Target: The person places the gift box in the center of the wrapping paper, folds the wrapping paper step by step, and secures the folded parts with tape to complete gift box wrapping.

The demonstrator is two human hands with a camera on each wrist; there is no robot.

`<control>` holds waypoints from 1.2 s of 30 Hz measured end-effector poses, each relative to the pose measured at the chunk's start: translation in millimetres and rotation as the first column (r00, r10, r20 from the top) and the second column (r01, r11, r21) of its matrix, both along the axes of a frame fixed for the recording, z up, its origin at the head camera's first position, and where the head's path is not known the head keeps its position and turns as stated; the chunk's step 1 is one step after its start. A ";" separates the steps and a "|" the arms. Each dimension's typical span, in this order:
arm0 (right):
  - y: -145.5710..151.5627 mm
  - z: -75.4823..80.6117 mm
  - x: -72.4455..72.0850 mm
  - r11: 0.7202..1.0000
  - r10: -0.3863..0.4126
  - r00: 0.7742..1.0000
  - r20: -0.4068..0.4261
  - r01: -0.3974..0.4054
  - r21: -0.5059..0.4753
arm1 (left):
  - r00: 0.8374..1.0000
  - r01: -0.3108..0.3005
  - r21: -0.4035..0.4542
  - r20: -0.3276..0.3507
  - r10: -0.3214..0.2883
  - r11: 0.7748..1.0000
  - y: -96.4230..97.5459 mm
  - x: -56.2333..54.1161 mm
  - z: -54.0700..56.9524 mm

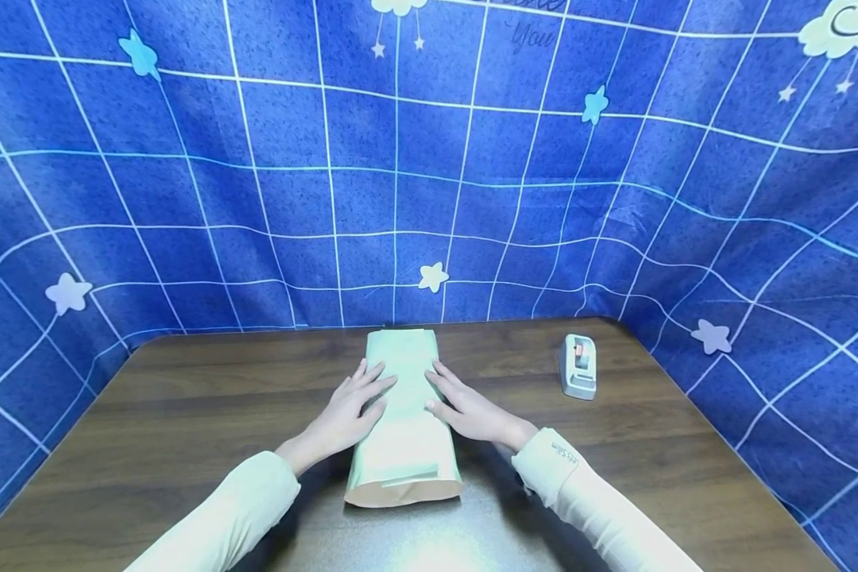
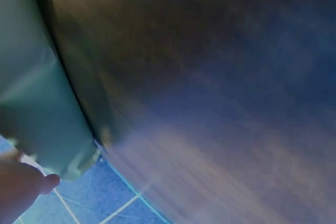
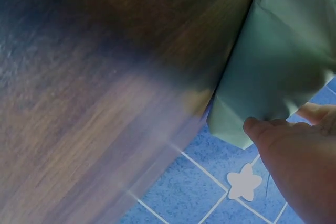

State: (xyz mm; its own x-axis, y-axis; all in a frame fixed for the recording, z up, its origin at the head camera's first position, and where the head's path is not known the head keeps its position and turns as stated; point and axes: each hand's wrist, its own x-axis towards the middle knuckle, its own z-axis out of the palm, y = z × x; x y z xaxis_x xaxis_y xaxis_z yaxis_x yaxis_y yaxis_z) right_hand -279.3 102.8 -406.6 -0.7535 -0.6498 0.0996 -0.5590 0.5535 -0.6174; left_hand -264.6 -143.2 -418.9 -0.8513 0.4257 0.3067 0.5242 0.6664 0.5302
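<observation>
A pale green paper bag or sleeve [image 1: 403, 429] lies lengthwise on the table, its near end gaping slightly and showing a tan inside. A strip or flap edge crosses the paper close to that opening. On its left side rests my left hand [image 1: 343, 409], fingers spread and extended over the paper. My right hand [image 1: 472, 407] touches the opposite side in the same way, with fingertips on the top face. In the left wrist view, part of the left hand [image 2: 23, 187] shows by the green paper [image 2: 42, 108]. The right wrist view shows the right hand [image 3: 299, 150] against the paper [image 3: 278, 66].
A white tape dispenser [image 1: 579, 367] stands at the back right of the dark wooden table [image 1: 243, 373]. Behind and to the right hangs a blue curtain [image 1: 429, 199] with white grid lines and stars, meeting the table's far edge.
</observation>
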 end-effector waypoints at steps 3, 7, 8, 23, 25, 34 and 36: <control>0.6 0.4 -1.4 1.000 0.005 1.000 -0.031 -0.005 0.010 | 0.999 0.032 -0.067 -0.031 -0.034 0.997 -1.5 -0.9 1.8; 1.3 2.4 -2.5 1.000 0.016 0.999 -0.045 -0.015 0.026 | 0.997 0.029 -0.165 -0.073 -0.041 0.986 -2.1 0.3 3.5; 1.3 3.1 -2.6 1.000 0.019 0.999 -0.043 -0.018 0.024 | 0.996 0.023 -0.185 -0.080 -0.039 0.982 -2.0 0.9 4.1; 13.0 8.0 -11.2 0.994 -0.111 0.959 -0.259 0.105 -0.036 | 0.997 -0.007 -0.242 -0.070 -0.011 0.970 -1.4 5.3 8.7; 20.9 10.5 -12.9 0.983 -0.185 0.934 -0.304 0.175 -0.062 | 0.997 -0.005 -0.237 -0.070 -0.012 0.972 -1.7 5.9 8.4; 72.1 15.9 -22.1 0.900 -0.432 0.800 -0.416 0.414 -0.139 | 0.998 0.000 -0.222 -0.068 -0.015 0.975 -1.5 7.4 8.9; 85.1 14.6 -23.6 0.883 -0.461 0.775 -0.433 0.448 -0.138 | 0.998 0.003 -0.221 -0.066 -0.018 0.975 -0.9 7.3 9.1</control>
State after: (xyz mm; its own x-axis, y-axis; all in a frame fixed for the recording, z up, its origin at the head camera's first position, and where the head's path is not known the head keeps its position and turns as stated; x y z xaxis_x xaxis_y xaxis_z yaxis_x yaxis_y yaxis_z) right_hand -303.0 188.0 -392.0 -0.8306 -0.2355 0.5047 -0.4605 0.8000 -0.3845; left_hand -257.4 -144.1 -409.9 -0.8271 0.4980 0.2605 0.5612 0.7575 0.3336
